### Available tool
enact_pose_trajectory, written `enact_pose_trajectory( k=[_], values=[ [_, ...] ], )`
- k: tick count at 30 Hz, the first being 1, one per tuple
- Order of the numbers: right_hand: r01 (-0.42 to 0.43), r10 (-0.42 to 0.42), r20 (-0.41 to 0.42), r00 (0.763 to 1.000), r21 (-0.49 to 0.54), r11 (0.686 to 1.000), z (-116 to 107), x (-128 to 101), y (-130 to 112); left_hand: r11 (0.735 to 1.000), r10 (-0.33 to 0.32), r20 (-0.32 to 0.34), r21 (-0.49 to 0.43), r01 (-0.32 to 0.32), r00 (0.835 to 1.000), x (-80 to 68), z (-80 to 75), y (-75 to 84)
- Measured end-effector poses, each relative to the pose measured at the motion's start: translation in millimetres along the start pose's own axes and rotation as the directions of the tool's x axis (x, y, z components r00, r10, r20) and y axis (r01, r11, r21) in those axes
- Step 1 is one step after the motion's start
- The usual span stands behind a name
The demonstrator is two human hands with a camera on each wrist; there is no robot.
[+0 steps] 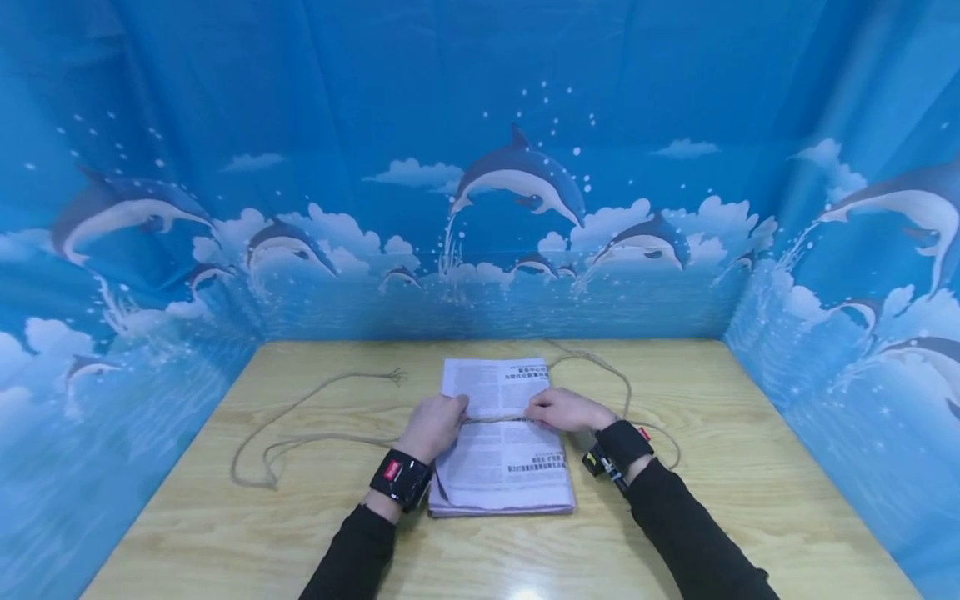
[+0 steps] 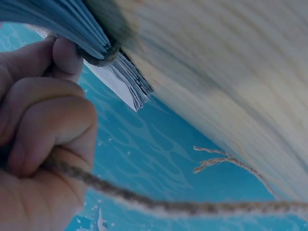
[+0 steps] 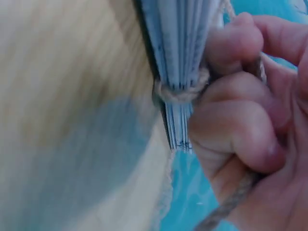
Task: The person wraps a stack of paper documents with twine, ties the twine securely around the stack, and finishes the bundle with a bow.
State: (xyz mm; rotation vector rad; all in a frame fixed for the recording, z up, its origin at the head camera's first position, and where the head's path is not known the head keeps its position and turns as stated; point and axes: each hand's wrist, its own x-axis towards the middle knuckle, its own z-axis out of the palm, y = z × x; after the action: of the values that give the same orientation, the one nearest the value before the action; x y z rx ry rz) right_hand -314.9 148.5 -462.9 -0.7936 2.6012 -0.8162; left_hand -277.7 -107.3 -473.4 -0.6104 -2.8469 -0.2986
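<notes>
A stack of printed newspapers (image 1: 501,454) lies in the middle of the wooden table (image 1: 712,500). A brown twine rope (image 1: 498,417) runs across the stack's middle and wraps under its edges. My left hand (image 1: 435,425) grips the rope at the stack's left edge, fingers curled round the rope (image 2: 144,199). At the stack's right side my right hand (image 1: 564,409) grips the same rope, fingers closed round the rope (image 3: 231,202) beside the paper edges (image 3: 179,72).
Loose rope loops trail over the table on the left (image 1: 285,433), ending in a frayed tip (image 1: 393,377), and curve behind the stack on the right (image 1: 618,379). A blue dolphin-print cloth (image 1: 480,167) walls the table on three sides.
</notes>
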Motion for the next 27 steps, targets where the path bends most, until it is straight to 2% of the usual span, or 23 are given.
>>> enact_pose_trajectory(
  k=[5,8,11,14,18,22,24,27],
  values=[
    [-0.001,-0.024,-0.143,0.989,-0.169,0.986,-1.1,5.3,-1.8,1.0,0.028,0.017,0.012,-0.028,0.999,-1.2,0.2,1.5],
    [0.047,-0.075,-0.146,0.986,-0.186,0.981,-5.0,13.3,-2.0,0.999,0.032,0.01,0.031,-0.033,0.999,-1.2,0.1,0.9],
    [0.14,-0.163,-0.1,0.981,-0.21,0.968,-13.8,26.6,-3.0,0.998,0.036,-0.003,0.05,-0.036,0.999,-0.3,-0.8,-0.6],
    [0.221,-0.241,-0.047,0.969,-0.257,0.941,-22.3,43.2,-5.5,0.998,0.037,-0.009,0.051,-0.036,0.999,-0.2,-1.8,-1.2],
    [0.238,-0.228,0.067,0.971,-0.27,0.933,-28.1,63.5,-9.4,0.999,0.035,-0.013,0.036,-0.035,0.999,-0.7,-2.3,0.1],
    [0.183,-0.146,0.173,0.974,-0.22,0.958,-28.2,75.3,-10.3,1.0,0.01,-0.006,0.018,-0.01,1.0,-2.2,-3.1,4.1],
    [0.142,-0.104,0.195,0.975,-0.194,0.971,-27.9,78.0,-9.8,1.0,-0.015,-0.011,0.011,0.015,1.0,-2.6,-4.4,6.8],
    [0.13,-0.094,0.198,0.976,-0.174,0.976,-27.3,81.9,-8.8,0.999,-0.034,-0.034,0.003,0.034,0.999,-1.3,-8.2,12.6]
  ],
)
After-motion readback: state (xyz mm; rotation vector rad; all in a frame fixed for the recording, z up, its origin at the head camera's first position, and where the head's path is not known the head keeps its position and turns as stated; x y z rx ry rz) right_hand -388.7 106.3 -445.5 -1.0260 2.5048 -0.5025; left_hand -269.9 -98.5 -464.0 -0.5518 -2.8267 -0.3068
